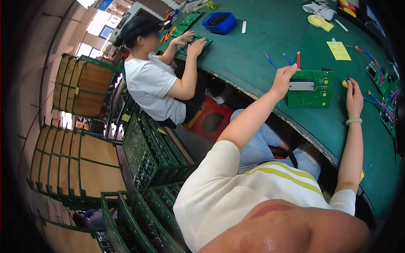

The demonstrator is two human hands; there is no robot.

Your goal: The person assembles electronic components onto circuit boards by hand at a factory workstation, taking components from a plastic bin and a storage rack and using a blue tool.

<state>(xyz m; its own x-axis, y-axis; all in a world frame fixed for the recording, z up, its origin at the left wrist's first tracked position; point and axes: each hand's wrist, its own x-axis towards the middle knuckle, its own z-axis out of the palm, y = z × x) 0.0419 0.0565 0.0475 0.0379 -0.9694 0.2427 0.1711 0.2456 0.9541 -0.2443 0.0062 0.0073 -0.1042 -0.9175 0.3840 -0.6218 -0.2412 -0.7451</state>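
My left hand (283, 81) grips the upper left edge of a green circuit board (311, 99), held up above the green table. A pale rectangular block (301, 86) and several small yellow parts show on the board's face. Beyond its top left corner red and blue wires (298, 59) stick up. To the right of the board and apart from it, my right hand (355, 100) has its fingers closed together, a pale bead bracelet on the wrist. A thin dark tip and a small yellow piece (344, 84) show at those fingertips; what they belong to is unclear.
Wired circuit boards (382, 84) lie on the table's right side. A yellow paper (338, 51) and a blue bin (219, 23) of dark parts are farther back. At left, a co-worker (156, 80) handles another board. Racks of boards (147, 143) stand behind.
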